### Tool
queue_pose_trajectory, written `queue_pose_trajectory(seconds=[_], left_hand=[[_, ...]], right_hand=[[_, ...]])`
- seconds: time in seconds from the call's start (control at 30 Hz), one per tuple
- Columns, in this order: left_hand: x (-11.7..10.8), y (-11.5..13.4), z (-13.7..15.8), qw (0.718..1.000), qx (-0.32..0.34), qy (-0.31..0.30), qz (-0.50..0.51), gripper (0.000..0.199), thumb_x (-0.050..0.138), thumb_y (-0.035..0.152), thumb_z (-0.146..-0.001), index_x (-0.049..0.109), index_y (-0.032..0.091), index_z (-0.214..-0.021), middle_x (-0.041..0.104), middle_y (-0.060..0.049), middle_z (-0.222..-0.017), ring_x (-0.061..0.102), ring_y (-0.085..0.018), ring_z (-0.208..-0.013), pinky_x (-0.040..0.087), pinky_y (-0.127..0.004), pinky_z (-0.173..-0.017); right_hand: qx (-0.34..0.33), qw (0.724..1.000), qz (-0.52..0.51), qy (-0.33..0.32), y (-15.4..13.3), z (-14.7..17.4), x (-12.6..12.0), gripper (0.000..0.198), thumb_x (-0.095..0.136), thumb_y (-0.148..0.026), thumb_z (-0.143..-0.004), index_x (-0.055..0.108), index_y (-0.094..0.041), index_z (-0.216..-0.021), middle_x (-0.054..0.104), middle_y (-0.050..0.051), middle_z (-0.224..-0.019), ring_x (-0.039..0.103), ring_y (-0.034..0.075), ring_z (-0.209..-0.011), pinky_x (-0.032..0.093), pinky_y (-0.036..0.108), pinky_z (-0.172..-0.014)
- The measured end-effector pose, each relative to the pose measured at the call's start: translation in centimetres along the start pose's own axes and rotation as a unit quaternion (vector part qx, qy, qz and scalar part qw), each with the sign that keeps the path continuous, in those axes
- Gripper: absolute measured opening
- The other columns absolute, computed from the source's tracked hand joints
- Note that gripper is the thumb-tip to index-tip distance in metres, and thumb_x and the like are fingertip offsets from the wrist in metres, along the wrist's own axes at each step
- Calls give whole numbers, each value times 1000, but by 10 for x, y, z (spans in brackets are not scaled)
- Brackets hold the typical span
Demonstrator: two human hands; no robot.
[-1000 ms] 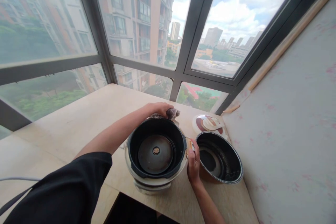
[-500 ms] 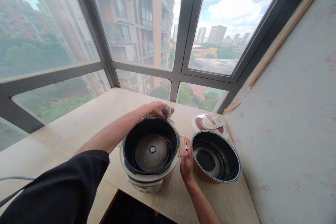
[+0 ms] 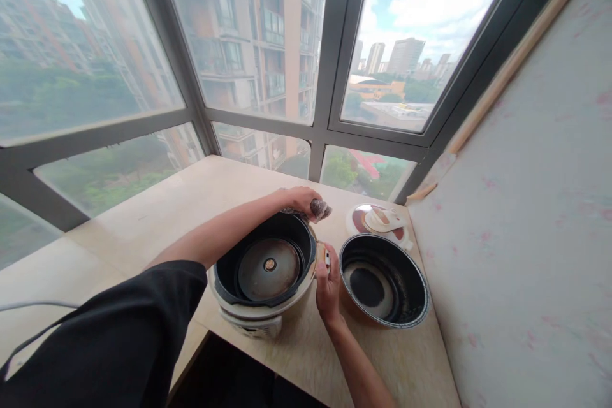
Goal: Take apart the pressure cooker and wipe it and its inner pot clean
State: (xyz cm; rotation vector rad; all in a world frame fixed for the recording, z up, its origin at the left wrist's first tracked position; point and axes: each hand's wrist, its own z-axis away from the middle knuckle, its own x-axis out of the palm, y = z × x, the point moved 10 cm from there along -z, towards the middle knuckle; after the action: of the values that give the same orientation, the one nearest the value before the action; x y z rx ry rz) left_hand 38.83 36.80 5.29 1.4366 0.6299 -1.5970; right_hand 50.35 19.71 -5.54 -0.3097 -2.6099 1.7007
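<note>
In front of me stands a white rice cooker body [image 3: 239,317], uncovered, with a dark inside and a round heating plate [image 3: 258,271] at the bottom. My left hand [image 3: 306,200] reaches across its far side, closed on a mottled brown-grey cloth [image 3: 320,209] at the far rim. Part of the cloth is hidden under that hand. My right hand [image 3: 327,287] grips the cooker's side handle [image 3: 323,254] on the right. Beside it sits the black inner pot [image 3: 421,306], with nothing in it.
A white and maroon lid [image 3: 377,220] lies behind the inner pot, close to the wall [image 3: 526,255]. Windows rise along the far edge of the pale counter [image 3: 143,217]. A grey cord [image 3: 38,303] runs at the left, and a dark gap opens at the counter's near edge.
My left hand with the cloth has moved rightward along the far rim. My right hand stays on the handle. The whole view has shifted slightly.
</note>
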Motion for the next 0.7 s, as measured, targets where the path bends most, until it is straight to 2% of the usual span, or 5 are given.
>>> queue_pose_trajectory(seconds=[0.2,0.33,0.43,0.53,0.7], left_hand=[[3,-4,17,998,-11,60,31,54,78,50,-69,71,28,-118,75,-3,-103,66,-22,-94,41,-26,-76],[2,1,27,995,4,71,69,59,80,36,-68,70,28,-126,75,-2,-109,67,-22,-99,42,-25,-82],[2,14,38,984,38,83,152,56,80,25,-64,74,23,-120,75,-1,-104,67,-21,-96,45,-24,-84],[-2,30,55,952,91,122,266,48,80,27,-66,77,17,-113,75,-3,-100,68,-21,-96,48,-25,-88],[-29,22,100,855,96,283,424,58,85,35,-64,74,10,-115,74,-11,-109,68,-28,-103,51,-37,-96]], right_hand=[[-3,1000,4,-13,-1,-2,0,49,41,-48,-100,53,-21,-138,60,12,-133,55,25,-124,42,44,-108],[-7,1000,6,-16,0,-2,0,49,41,-47,-100,52,-21,-139,59,12,-134,53,25,-127,41,44,-109],[-18,1000,7,-20,-2,-3,0,49,40,-46,-100,51,-20,-140,58,13,-135,52,25,-128,41,44,-110],[-25,999,8,-20,-3,-2,1,49,40,-44,-100,51,-19,-141,58,14,-136,52,25,-129,41,45,-110],[-39,999,-1,-12,-5,-2,0,46,40,-41,-100,51,-20,-140,59,13,-136,53,24,-129,43,44,-109]])
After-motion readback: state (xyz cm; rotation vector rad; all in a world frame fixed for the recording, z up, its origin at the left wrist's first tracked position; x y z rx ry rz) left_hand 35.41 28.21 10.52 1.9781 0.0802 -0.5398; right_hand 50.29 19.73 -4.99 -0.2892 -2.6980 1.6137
